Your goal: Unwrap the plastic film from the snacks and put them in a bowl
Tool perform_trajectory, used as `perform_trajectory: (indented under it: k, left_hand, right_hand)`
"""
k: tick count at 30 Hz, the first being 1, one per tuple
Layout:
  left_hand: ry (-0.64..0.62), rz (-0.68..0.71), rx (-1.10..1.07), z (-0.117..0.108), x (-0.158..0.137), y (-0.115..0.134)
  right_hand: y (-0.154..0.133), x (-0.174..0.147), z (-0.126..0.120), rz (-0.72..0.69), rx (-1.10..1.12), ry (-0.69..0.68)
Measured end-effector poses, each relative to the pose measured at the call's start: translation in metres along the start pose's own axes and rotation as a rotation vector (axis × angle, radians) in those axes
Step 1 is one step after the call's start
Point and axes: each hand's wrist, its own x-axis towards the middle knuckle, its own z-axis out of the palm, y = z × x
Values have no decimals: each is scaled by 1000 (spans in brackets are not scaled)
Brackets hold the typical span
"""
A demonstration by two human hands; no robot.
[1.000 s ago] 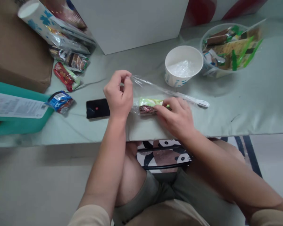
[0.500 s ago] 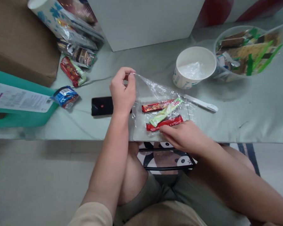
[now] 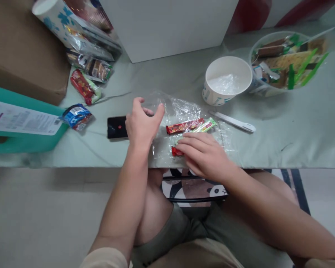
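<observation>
A clear plastic sheet or bag [image 3: 188, 107] lies spread on the table with several wrapped snack bars on it. A red bar [image 3: 181, 127] is at the back, and a green bar [image 3: 208, 125] lies slantwise in front of it. Nearest the edge is another red bar [image 3: 176, 151], mostly covered by my right hand [image 3: 206, 154]. That hand rests over the green and front red bars, fingers stretched out. My left hand [image 3: 143, 121] hovers at the plastic's left side, thumb and fingers apart, holding nothing. Partly behind it lies a black phone [image 3: 116, 127].
Right of the plastic are a white utility knife [image 3: 236, 122], a paper cup [image 3: 227, 80] with crumpled plastic inside, and a clear tub [image 3: 281, 89] of wrapped snacks. A blue packet [image 3: 78, 117], a teal container [image 3: 25, 143] and a cardboard box [image 3: 25, 48] stand left.
My left hand has let go of the plastic's raised corner and opened; the plastic has dropped flatter. My right hand has shifted slightly left and up, spreading over the bars.
</observation>
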Motion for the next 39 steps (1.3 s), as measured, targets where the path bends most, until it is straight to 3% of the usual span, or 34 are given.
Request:
perform_trajectory:
  k: [5, 7, 14, 18, 21, 25, 29, 32, 35, 39]
  left_hand:
    - [-245, 13, -217, -6, -16, 0]
    - [-333, 18, -342, -7, -21, 0]
    - [-454, -95, -626, -9, -23, 3]
    - [-442, -169, -721, -13, -20, 7]
    - [-513, -254, -795, -12, -21, 8]
    - [-541, -280, -641, -9, -24, 5]
    - [-681, -67, -382, -12, -26, 4]
    - [-754, -18, -306, -16, -27, 7]
    - [-799, -133, -435, -19, -26, 13]
    - [-941, -428, -792, -24, -23, 21]
  right_hand:
    - [6, 1, 3, 93, -79, -274]
    - [9, 0, 4, 108, -96, -313]
    - [15, 0, 12, 132, -152, -199]
    - [18, 2, 18, 189, -162, -91]
    - [22, 2, 21, 243, -136, -52]
    - [25, 4, 21, 269, -102, -49]
    - [26, 1, 16, 285, -87, -66]
    - [28, -4, 14, 277, -105, -56]
    - [29, -8, 13, 265, -106, -60]
    - [29, -7, 13, 283, -78, -75]
